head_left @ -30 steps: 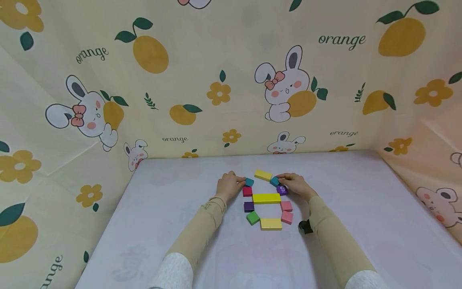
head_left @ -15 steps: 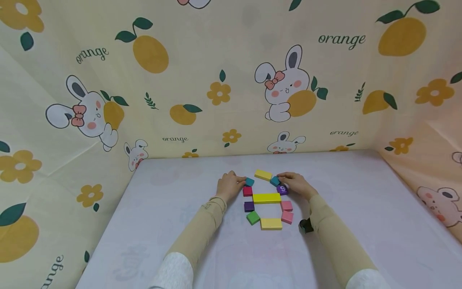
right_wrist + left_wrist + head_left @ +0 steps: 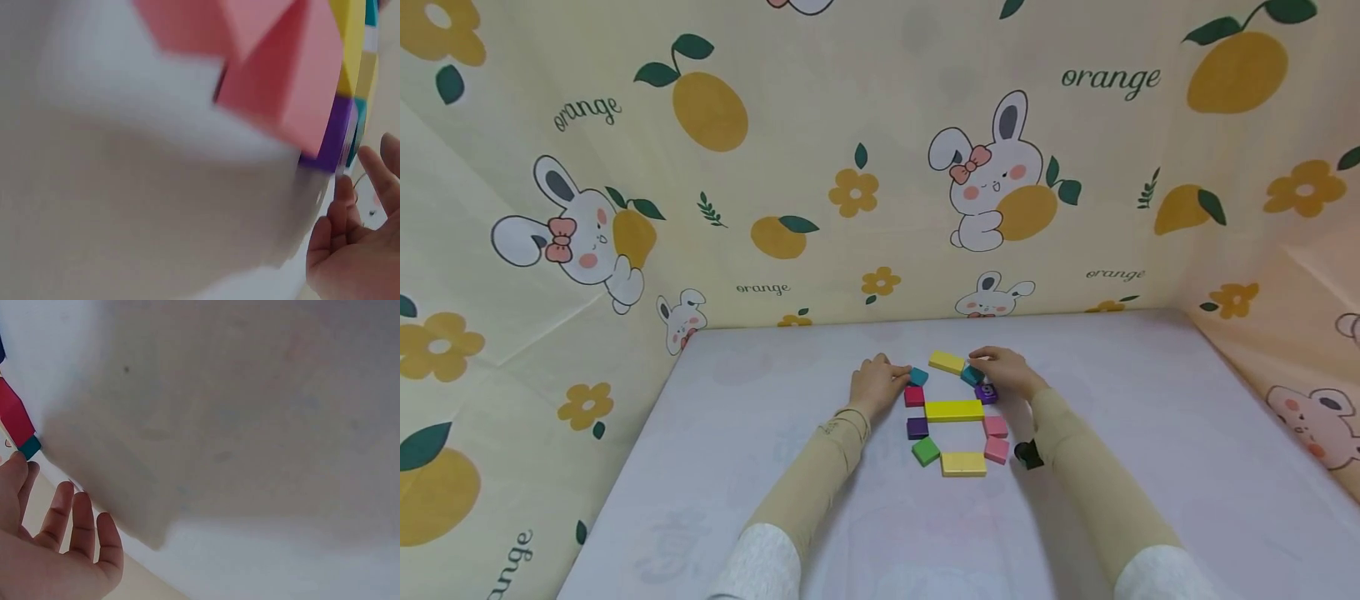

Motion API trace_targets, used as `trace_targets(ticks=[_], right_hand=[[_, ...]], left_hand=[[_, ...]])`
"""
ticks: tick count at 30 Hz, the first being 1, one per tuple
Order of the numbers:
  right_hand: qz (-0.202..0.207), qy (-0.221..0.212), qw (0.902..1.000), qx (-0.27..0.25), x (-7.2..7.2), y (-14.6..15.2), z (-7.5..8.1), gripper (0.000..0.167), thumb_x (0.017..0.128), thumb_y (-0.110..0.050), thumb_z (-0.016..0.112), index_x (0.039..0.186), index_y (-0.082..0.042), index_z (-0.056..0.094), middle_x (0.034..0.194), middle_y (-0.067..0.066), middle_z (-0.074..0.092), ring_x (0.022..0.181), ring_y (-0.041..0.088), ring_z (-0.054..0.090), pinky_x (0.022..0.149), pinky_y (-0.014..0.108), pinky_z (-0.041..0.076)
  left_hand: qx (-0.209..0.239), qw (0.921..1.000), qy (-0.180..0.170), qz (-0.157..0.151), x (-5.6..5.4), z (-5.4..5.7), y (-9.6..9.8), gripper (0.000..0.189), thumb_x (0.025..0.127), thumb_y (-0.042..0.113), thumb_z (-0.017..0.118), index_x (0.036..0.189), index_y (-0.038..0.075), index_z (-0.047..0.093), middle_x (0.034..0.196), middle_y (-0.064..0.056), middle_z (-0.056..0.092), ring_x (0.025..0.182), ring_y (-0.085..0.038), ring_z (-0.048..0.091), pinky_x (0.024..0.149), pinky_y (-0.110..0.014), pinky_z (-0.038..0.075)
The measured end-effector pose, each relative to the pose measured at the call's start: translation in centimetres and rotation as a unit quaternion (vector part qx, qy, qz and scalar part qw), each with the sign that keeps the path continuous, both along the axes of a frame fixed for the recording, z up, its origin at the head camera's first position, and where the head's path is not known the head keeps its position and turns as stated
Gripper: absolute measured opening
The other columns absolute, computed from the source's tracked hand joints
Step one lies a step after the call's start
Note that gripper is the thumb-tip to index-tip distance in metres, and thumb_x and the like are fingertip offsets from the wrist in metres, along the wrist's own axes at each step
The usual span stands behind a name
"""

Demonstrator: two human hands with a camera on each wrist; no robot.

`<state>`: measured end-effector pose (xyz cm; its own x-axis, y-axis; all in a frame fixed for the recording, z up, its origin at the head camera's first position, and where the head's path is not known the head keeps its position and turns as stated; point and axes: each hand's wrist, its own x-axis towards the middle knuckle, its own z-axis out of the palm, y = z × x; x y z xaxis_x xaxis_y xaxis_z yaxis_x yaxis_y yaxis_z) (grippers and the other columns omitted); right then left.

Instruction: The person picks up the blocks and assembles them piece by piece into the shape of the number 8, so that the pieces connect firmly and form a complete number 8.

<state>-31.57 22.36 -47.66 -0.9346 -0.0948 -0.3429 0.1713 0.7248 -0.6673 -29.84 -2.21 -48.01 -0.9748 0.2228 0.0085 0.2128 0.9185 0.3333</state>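
A yellow bar point(image 3: 947, 362) and several other coloured toy blocks lie in a ring on the white table, with a long yellow bar point(image 3: 953, 411) across its middle. At the upper left of the ring, my left hand point(image 3: 876, 387) pinches a teal block point(image 3: 918, 377) with thumb and index fingertips; its other fingers are spread in the left wrist view. A second teal block point(image 3: 972, 375) sits at the upper right, beside the yellow bar's end. My right hand point(image 3: 1009, 372) touches this block with its index fingertip, fingers fairly straight. A purple block point(image 3: 986, 393) lies just below.
Down the left side lie a red block point(image 3: 914, 397), a dark purple block point(image 3: 917, 428) and a green block point(image 3: 926, 452). Two pink blocks point(image 3: 996, 427) form the lower right, a yellow block point(image 3: 963, 465) the bottom. A patterned cloth wall point(image 3: 820, 150) rises behind the table.
My right hand has shifted slightly away from me and to the left at its teal block. My left hand and the rest of the blocks look unmoved.
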Motion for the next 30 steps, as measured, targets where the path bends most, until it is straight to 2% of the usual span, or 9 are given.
trace_targets(ticks=[6, 15, 23, 30], right_hand=[[0.008, 0.058, 0.9969, 0.053, -0.2, -2.0, 0.4, 0.041, 0.095, -0.033, 0.047, 0.129, -0.012, 0.055, 0.133, 0.026, 0.048, 0.12, 0.043, 0.037, 0.099, 0.059, 0.028], [0.001, 0.096, 0.9895, 0.108, -0.1, -3.5, 0.8, 0.033, 0.09, -0.03, 0.055, 0.119, -0.016, 0.062, 0.112, 0.021, 0.052, 0.103, 0.039, 0.037, 0.082, 0.049, 0.035], [-0.016, 0.094, 0.9909, 0.095, -0.3, -3.5, 0.1, 0.031, 0.092, -0.025, 0.054, 0.12, -0.016, 0.063, 0.115, 0.022, 0.052, 0.106, 0.04, 0.036, 0.084, 0.05, 0.035], [-0.01, 0.095, 0.9912, 0.091, -0.2, -3.8, 0.0, 0.031, 0.094, -0.025, 0.051, 0.122, -0.016, 0.062, 0.115, 0.022, 0.051, 0.104, 0.039, 0.035, 0.08, 0.046, 0.034]], left_hand=[[-0.004, 1.0, 0.007, -0.004, -0.1, -0.2, -0.1, 0.027, 0.092, 0.04, 0.054, 0.117, 0.035, 0.063, 0.094, -0.002, 0.059, 0.082, -0.018, 0.05, 0.067, -0.03, 0.04], [-0.008, 1.0, 0.004, -0.002, -0.2, -0.4, 0.0, 0.028, 0.092, 0.041, 0.054, 0.118, 0.035, 0.062, 0.094, -0.002, 0.058, 0.081, -0.018, 0.049, 0.066, -0.028, 0.038], [-0.005, 1.0, -0.004, 0.003, -0.1, -0.3, 0.1, 0.029, 0.091, 0.041, 0.055, 0.118, 0.034, 0.062, 0.096, -0.002, 0.058, 0.082, -0.018, 0.048, 0.068, -0.028, 0.038], [0.002, 0.9999, -0.008, 0.007, -0.2, -0.4, 0.0, 0.029, 0.091, 0.04, 0.055, 0.118, 0.034, 0.062, 0.095, -0.002, 0.057, 0.082, -0.018, 0.048, 0.068, -0.029, 0.038]])
